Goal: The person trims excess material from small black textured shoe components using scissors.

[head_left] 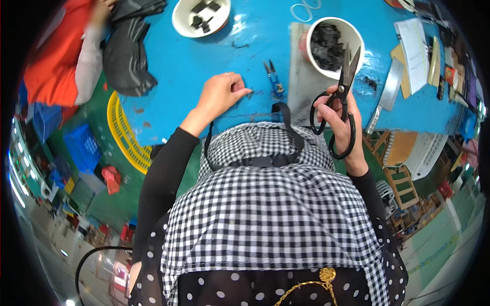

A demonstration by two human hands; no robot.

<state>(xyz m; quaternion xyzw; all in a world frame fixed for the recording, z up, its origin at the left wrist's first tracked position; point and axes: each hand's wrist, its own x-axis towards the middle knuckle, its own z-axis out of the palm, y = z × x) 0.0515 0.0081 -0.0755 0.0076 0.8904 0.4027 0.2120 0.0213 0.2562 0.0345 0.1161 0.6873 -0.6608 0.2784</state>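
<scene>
- Hands, two: both are showing above one blue counter (184, 64).
- Left hand (217, 96), one: it is lying low over the counter near the front edge; its fingers (235, 79) are curling inward, the thumb reaching toward a tiny dark scrap. Whether they are pinching it, one cannot tell.
- Right hand (340, 127), one: its fingers are wrapping the handles of the scissors, the thumb passing through one loop.
- Scissors (341, 91), one pair, black-handled: they are pointing away from the body, blades parting slightly, tips showing in front of the right tub's rim.
- Tubs, two, white inside. The right tub (353, 35) is standing on one grey board (306, 99) and holding a heap of black pieces (325, 46), too crowded for counting. The far tub (186, 19) is standing toward the counter's far side and holding a few more, overlapping.
- Snips (275, 82), one pair, blue: they are lying between the left hand and the board, touching neither hand.
- Rings (301, 13), two, clear: they are lying beyond the right tub.
- Knife (391, 86), one: it is lying right of the right tub, near one white pad (411, 55).
- Basket (121, 133), one, yellow: it is sitting beside the counter's left edge.
</scene>
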